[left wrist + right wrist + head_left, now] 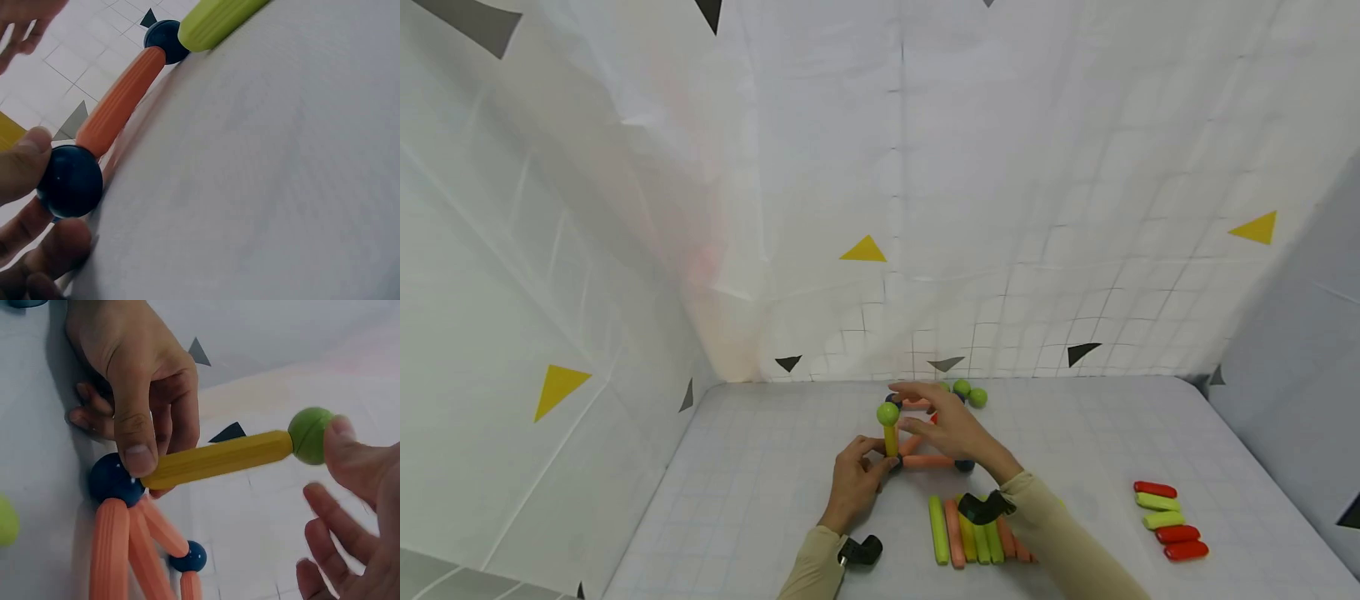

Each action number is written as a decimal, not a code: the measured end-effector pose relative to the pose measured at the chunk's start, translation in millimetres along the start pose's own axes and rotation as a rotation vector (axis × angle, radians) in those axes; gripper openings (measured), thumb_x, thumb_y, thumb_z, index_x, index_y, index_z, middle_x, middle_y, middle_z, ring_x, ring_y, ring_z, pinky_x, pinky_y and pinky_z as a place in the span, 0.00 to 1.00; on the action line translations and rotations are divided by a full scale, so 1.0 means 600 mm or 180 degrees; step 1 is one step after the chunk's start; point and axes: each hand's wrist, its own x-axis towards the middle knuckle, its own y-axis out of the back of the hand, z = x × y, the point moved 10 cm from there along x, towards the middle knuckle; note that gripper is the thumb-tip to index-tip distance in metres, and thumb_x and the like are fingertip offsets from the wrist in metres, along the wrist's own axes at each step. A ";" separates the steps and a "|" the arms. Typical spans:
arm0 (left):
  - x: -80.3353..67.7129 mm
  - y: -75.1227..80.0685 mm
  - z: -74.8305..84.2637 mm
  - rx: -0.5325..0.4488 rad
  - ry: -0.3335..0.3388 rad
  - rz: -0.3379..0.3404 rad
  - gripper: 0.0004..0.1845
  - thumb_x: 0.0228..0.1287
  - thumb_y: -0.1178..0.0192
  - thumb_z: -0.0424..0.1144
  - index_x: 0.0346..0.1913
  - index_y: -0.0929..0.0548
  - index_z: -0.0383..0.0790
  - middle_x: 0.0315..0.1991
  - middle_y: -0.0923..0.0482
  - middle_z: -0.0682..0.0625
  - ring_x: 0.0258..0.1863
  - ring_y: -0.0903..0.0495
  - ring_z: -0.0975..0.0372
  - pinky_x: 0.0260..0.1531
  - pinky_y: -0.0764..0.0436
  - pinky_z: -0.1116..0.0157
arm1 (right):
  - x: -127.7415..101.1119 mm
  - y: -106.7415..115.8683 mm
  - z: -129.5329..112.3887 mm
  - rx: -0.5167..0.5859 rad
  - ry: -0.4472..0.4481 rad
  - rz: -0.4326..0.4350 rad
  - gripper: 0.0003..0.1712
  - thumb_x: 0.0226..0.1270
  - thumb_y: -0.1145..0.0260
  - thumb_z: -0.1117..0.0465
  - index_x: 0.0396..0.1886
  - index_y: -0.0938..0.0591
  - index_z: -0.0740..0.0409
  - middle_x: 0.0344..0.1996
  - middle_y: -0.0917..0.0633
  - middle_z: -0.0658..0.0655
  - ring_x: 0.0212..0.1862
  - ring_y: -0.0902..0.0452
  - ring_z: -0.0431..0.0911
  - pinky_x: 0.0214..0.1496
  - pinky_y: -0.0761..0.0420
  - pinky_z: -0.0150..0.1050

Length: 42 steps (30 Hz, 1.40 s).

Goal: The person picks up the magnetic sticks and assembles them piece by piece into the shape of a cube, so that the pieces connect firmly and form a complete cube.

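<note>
My left hand pinches a dark blue ball at the near left corner of a stick-and-ball frame, its thumb close to the foot of a yellow stick. That stick stands upright on the ball and carries a green ball on top. Beside the green ball is my right hand, fingers spread and loosely bent, its thumb tip right at the ball in the right wrist view. Salmon-orange sticks run from the held ball, one to another dark blue ball. The right hand partly hides the frame's far side.
Lime, orange and yellow sticks lie in a row in front, partly under the right forearm. Shorter red and lime sticks lie at the right. Several loose green balls sit behind the frame, near the white back wall.
</note>
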 end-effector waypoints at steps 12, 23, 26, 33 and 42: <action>-0.001 0.000 0.015 0.0357 -0.0118 0.0096 0.10 0.64 0.23 0.38 0.47 0.11 0.45 0.41 0.15 0.49 0.20 0.29 0.73 0.21 0.28 0.75 | -0.107 -0.054 0.038 -0.0200 -0.0448 -0.0939 0.21 0.66 0.21 0.61 0.58 0.12 0.51 0.54 0.11 0.50 0.57 0.20 0.52 0.60 0.20 0.52; 0.004 0.015 0.055 0.0995 -0.0535 0.0424 0.27 0.62 0.21 0.45 0.61 0.18 0.42 0.47 0.17 0.45 0.23 0.25 0.70 0.25 0.26 0.74 | -0.153 -0.106 0.043 -0.0422 -0.0482 -0.1498 0.20 0.66 0.23 0.65 0.55 0.10 0.41 0.55 0.13 0.38 0.61 0.24 0.41 0.64 0.23 0.46; 0.006 0.026 0.073 0.1098 -0.0638 0.0596 0.31 0.60 0.20 0.47 0.64 0.20 0.43 0.49 0.18 0.44 0.24 0.19 0.67 0.26 0.24 0.73 | -0.155 -0.105 0.049 -0.0397 -0.0560 -0.1505 0.17 0.66 0.22 0.63 0.52 0.09 0.41 0.51 0.13 0.38 0.57 0.25 0.40 0.61 0.22 0.43; 0.017 0.047 0.121 0.0810 -0.0873 0.0648 0.39 0.64 0.23 0.46 0.76 0.29 0.46 0.61 0.22 0.44 0.53 0.14 0.52 0.42 0.12 0.56 | -0.160 -0.106 0.060 -0.0054 -0.0663 -0.1495 0.11 0.67 0.22 0.57 0.48 0.07 0.44 0.43 0.13 0.40 0.48 0.24 0.37 0.53 0.23 0.36; 0.031 0.038 0.139 0.0280 -0.0924 0.0265 0.29 0.73 0.31 0.37 0.74 0.25 0.52 0.62 0.20 0.50 0.60 0.17 0.54 0.52 0.14 0.44 | -0.150 -0.069 0.061 -0.0001 -0.0568 -0.1092 0.07 0.74 0.28 0.55 0.48 0.09 0.46 0.44 0.12 0.39 0.49 0.22 0.37 0.53 0.21 0.37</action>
